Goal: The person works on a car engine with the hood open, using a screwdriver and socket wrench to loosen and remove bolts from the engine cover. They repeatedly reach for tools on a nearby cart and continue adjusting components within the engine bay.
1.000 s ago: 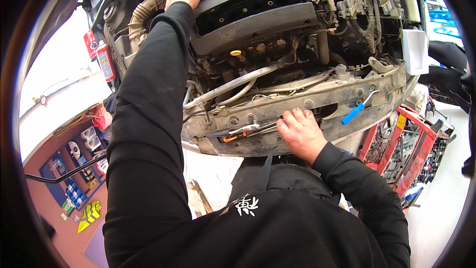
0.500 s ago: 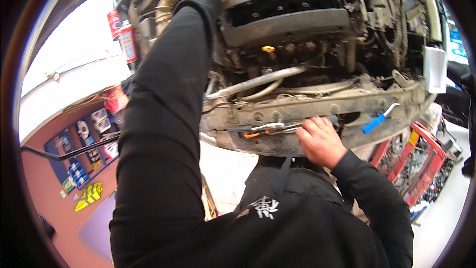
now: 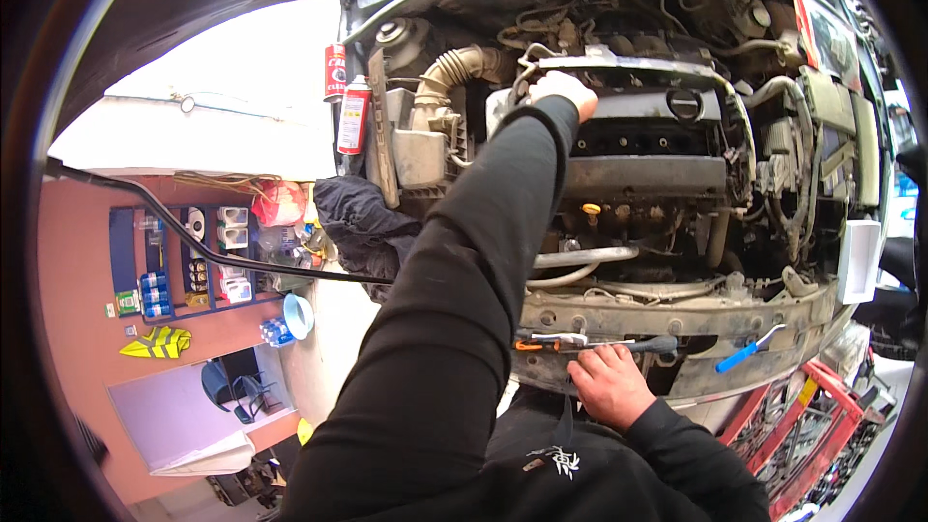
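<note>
My left hand (image 3: pixel 568 93) reaches far over the engine (image 3: pixel 643 174), at the left end of its top. Its fingers look curled, but what they hold is hidden. Nearer me, my right hand (image 3: pixel 611 389) rests on the front crossmember (image 3: pixel 677 314), fingertips lying over its edge. By those fingertips lies a screwdriver (image 3: pixel 657 344) with a dark handle; I cannot make out any grip on it. Left of them are a metal tool (image 3: pixel 561 337) and an orange-handled tool (image 3: pixel 528 345). A blue-handled hooked tool (image 3: pixel 739 358) lies farther right on the crossmember.
Two red spray cans (image 3: pixel 353 116) stand left of the ribbed intake hose (image 3: pixel 454 70). Dark cloth (image 3: pixel 362 222) hangs over the left fender. A white box (image 3: pixel 858 261) sits at the right, above a red tool cart (image 3: pixel 822 406). A black rod (image 3: pixel 193 242) crosses the left side.
The view has shifted, bringing more of the engine bay into sight. My left hand now appears farther right along the engine top. My right hand stays at the crossmember beside the tools.
</note>
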The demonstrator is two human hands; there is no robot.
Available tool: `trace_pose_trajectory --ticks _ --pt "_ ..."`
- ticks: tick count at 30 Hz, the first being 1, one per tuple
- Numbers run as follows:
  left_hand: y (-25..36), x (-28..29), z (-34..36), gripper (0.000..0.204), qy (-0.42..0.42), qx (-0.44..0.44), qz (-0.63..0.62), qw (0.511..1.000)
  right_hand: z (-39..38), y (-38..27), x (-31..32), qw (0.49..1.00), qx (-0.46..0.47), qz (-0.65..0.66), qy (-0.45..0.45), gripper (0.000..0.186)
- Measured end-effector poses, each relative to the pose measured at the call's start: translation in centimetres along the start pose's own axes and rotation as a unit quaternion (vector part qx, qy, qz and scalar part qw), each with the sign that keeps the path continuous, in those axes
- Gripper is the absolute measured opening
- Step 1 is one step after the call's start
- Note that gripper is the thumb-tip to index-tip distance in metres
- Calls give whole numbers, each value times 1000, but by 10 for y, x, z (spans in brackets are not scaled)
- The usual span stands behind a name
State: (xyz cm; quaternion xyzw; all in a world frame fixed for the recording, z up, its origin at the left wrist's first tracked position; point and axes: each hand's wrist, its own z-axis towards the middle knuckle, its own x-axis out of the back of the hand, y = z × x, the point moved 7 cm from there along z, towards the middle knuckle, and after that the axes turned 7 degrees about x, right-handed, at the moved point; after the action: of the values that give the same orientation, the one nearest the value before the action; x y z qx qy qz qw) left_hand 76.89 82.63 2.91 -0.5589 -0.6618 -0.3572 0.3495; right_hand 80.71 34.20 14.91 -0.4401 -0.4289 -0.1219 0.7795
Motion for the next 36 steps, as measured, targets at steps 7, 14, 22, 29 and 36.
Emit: trace_pose_trajectory --ticks 7,14,22,29,36 --pt "-30 6 17 54 14 -312 186 932 -83 19 26 990 -116 67 47 27" --pt "-67 -27 97 49 -274 -98 -343 893 -314 52 105 842 -410 -67 344 28" --pt "-35 -26 128 47 -175 -28 -288 941 -693 -6 165 543 -791 -205 193 32" --pt "5 -7 82 69 -247 -73 -294 920 -909 -125 174 247 -954 -155 65 57" --pt "17 1 53 65 -110 -74 -269 954 -1079 -204 137 104 -956 -212 176 59"
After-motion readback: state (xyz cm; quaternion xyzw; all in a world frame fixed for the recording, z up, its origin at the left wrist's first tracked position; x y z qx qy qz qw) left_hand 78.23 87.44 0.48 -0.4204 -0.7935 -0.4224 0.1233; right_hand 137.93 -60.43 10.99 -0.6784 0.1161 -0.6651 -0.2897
